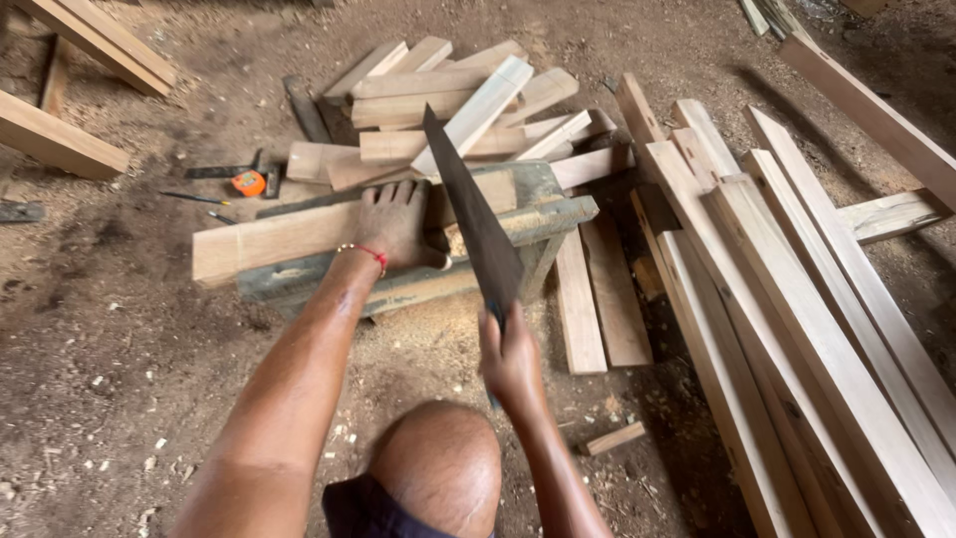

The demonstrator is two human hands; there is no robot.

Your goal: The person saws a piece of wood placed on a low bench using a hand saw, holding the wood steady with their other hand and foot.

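My left hand point(396, 224) presses flat on a pale wooden board point(279, 239) that lies across a worn greenish sawing bench point(558, 214). My right hand point(513, 359) grips the handle of a dark hand saw point(470, 214). The saw's blade slants up and away, with its edge meeting the board just right of my left thumb. My bare knee point(438, 463) shows at the bottom centre.
A heap of short cut wood pieces point(448, 100) lies behind the bench. Long planks point(797, 299) are stacked on the right. An orange tape measure point(249, 182), a square and pencils lie on the dirt floor at left. Sawdust and chips cover the ground.
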